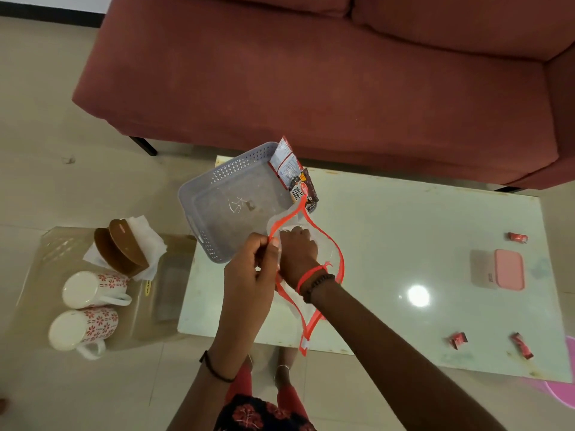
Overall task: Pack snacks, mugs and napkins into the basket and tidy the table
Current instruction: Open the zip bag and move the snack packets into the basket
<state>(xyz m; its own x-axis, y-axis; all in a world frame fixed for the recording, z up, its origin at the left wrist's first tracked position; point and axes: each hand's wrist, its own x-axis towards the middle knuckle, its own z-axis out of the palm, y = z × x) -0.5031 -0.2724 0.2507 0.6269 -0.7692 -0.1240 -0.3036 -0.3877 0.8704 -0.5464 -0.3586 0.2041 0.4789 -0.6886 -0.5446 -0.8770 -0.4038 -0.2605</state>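
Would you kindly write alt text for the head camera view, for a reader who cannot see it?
A person's right hand reaches inside a clear pouch with orange trim, which the left hand holds open beside a grey basket holding snack packets. Two mugs and a napkin holder sit on a side table at left.

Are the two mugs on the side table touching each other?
Apart. The head view shows a strip of table between the upper mug and the lower mug; both lie on their sides.
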